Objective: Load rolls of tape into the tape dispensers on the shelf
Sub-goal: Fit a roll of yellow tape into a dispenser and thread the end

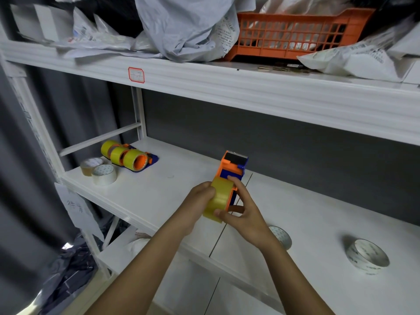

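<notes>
Above the white shelf (159, 196), both hands' grips hold a yellow tape roll (219, 198) on an orange-blue dispenser (231, 167).

The orange-and-blue plastic tape dispenser (233, 170) sits upright mid-shelf, cutter end pointing to 12 o'clock, with a yellowish see-through tape roll (219, 198) on its near end. Three more loaded yellow-roll dispensers (128, 155) lie at 10 o'clock, with two loose clear rolls (100, 171) beside them.

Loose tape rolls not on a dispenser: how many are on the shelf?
4. Two sit at the far left, a brownish roll and a white roll touching; one is partly hidden behind the right hand; one lies near right.
</notes>
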Demonstrator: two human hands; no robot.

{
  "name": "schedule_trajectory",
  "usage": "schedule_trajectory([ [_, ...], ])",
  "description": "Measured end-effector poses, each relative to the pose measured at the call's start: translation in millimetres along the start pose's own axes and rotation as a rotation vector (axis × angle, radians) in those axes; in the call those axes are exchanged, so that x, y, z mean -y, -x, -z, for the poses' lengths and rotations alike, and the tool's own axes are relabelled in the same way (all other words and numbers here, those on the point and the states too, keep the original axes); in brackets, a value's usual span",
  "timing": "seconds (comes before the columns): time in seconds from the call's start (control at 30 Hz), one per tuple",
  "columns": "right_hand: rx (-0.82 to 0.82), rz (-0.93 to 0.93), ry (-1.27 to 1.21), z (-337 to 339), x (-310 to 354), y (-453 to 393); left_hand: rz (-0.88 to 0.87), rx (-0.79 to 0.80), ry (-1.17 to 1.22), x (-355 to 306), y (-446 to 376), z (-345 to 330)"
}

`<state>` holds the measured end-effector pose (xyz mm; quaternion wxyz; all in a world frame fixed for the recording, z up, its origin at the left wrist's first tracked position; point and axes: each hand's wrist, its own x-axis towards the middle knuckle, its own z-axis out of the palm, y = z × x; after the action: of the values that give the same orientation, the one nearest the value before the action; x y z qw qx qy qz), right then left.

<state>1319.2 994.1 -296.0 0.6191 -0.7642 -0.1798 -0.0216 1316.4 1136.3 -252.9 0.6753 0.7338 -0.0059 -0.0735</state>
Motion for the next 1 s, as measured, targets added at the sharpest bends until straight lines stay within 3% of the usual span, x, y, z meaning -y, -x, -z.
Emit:
schedule_trajectory([
  [0.5, -0.019, -0.164, -0.094, 0.2, 2.4, -3.9, -0.040, 0.047, 0.070, 5.3, -0.1, 0.1],
  [0.63, -0.085, -0.322, -0.137, -0.8, 7.2, -6.7, -0.062, 0.069, -0.074, 12.7, -1.0, -0.4],
  [0.83, 0.012, -0.442, -0.055, 4.7, 11.4, -7.6, -0.124, 0.118, -0.202, 17.4, 3.0, -3.0],
  [1.0, 0.105, -0.275, -0.186, 14.4, 14.8, -1.8, -0.075, -0.044, -0.029, 18.3, -4.7, 1.8],
])
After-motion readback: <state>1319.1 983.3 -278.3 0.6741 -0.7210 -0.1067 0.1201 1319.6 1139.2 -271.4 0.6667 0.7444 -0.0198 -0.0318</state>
